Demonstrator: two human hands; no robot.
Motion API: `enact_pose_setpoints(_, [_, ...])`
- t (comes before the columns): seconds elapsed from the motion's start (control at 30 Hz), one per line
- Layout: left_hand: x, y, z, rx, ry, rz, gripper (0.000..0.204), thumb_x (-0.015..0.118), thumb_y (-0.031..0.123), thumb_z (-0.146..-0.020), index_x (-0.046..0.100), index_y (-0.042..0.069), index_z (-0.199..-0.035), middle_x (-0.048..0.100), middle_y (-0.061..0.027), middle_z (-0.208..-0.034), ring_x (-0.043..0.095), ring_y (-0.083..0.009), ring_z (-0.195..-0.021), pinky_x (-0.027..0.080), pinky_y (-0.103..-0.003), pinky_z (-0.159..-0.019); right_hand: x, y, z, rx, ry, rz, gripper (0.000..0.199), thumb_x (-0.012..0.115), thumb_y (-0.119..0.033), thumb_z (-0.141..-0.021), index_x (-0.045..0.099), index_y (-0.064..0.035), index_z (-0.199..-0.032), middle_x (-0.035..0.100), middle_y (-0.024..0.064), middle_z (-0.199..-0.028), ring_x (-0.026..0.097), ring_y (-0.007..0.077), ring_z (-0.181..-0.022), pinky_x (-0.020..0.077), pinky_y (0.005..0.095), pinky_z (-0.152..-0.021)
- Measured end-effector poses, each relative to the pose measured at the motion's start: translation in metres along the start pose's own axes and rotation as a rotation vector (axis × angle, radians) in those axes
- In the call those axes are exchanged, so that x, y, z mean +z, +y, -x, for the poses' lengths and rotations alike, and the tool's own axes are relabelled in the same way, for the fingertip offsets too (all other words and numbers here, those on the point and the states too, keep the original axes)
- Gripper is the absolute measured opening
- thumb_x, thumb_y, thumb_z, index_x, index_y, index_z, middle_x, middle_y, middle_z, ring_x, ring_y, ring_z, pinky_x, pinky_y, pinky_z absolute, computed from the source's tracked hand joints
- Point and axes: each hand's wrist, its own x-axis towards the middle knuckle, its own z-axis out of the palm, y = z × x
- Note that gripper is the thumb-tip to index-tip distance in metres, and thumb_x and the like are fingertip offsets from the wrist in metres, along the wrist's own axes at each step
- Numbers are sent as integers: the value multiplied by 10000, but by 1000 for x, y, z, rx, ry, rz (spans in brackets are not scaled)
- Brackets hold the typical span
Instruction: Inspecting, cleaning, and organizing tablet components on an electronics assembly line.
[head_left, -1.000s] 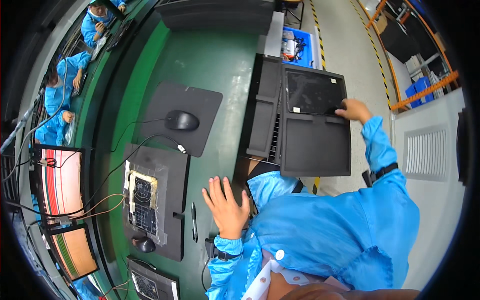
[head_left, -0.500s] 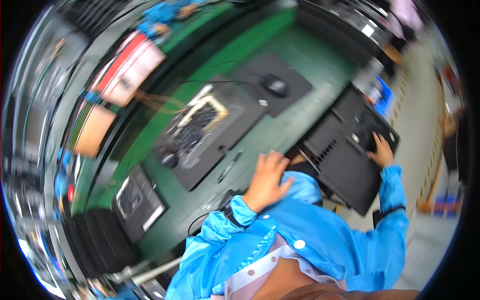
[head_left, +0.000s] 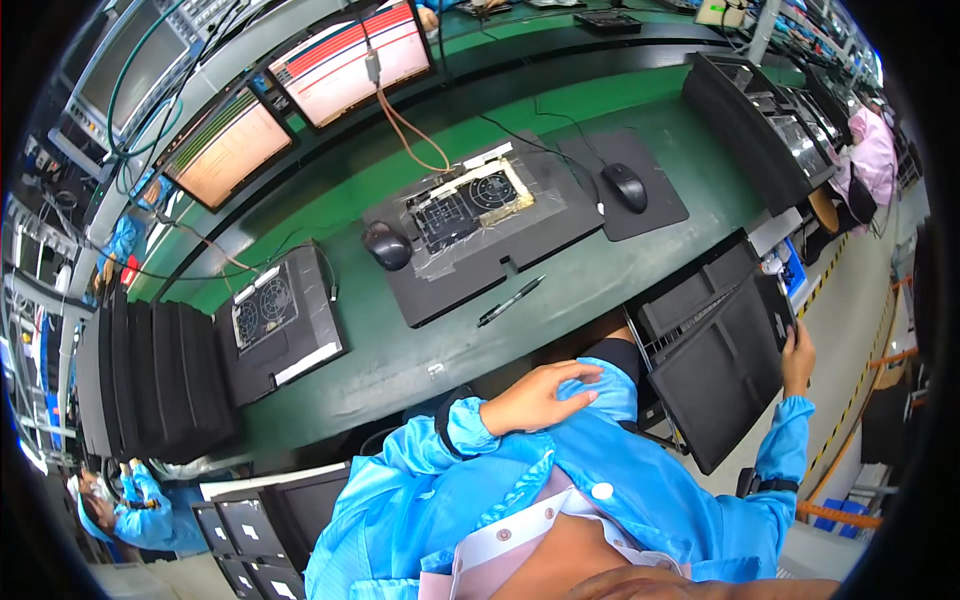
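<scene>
My left hand (head_left: 545, 398) hovers over my lap near the bench's front edge. It holds nothing, and its fingers are stretched out with the thumb apart. On the right, my right hand (head_left: 797, 362) grips the outer edge of a shallow black tray (head_left: 715, 365), which has raised ribs and sits tilted beside the bench. The thumb and part of the fingers show at that edge; the rest is behind it. Below the tray, part of a metal rack (head_left: 650, 385) shows. A pen (head_left: 511, 301) lies on the green bench (head_left: 575, 290), closest to my left hand.
A black pad carries a taped fixture (head_left: 470, 205), with one mouse (head_left: 386, 245) beside it and another mouse (head_left: 625, 187) on a mat. Further left are a second fixture (head_left: 268, 312) and stacked black trays (head_left: 160, 380). Two monitors (head_left: 350, 62) stand behind. A blue bin (head_left: 793, 268) is beyond the tray.
The view has turned, and the earlier blur is gone. My right hand has gone from the tray's surface to its outer edge. My left hand has drawn back from the bench toward my lap.
</scene>
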Motion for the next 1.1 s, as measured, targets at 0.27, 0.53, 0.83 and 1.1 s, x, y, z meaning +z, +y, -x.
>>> enact_pose_setpoints(0.27, [27, -13, -57, 218, 167, 731, 1129, 769, 321, -860, -92, 138, -1568, 132, -229, -1601, 274, -378, -1442, 281, -525, -1152, -24, -317, 61, -853, 441, -385, 315, 646, 43, -757, 677, -10, -1065, 709, 133, -1034, 701, 305, -936, 569, 402, -827])
enact_pose_setpoints(0.53, [-59, -10, 39, 276, 909, 932, 238, 571, 160, -970, 657, 28, -1148, 685, -102, -1147, 642, -235, -1092, 509, -473, -982, 65, -381, -34, -745, 332, -680, 311, 718, -222, -812, 667, -24, -1046, 638, 159, -1143, 595, 356, -1082, 455, 460, -963])
enact_pose_setpoints(0.83, [-60, -6, 158, 330, 1154, 980, 215, 558, 128, -948, 689, -14, -1044, 705, -152, -1098, 669, -308, -1047, 539, -471, -941, 146, -367, -107, -807, 155, -342, 394, 681, -331, -876, 664, -30, -1130, 567, 183, -1289, 524, 358, -1218, 378, 512, -1069])
enact_pose_setpoints(1.1, [-48, -23, 183, 312, 1201, 909, 428, 548, 83, -928, 509, 11, -1347, 602, -139, -1316, 592, -304, -1197, 468, -508, -1046, 122, -400, -75, -603, 70, -335, 216, 654, -256, -897, 663, -47, -950, 649, 145, -1071, 632, 358, -993, 513, 466, -833])
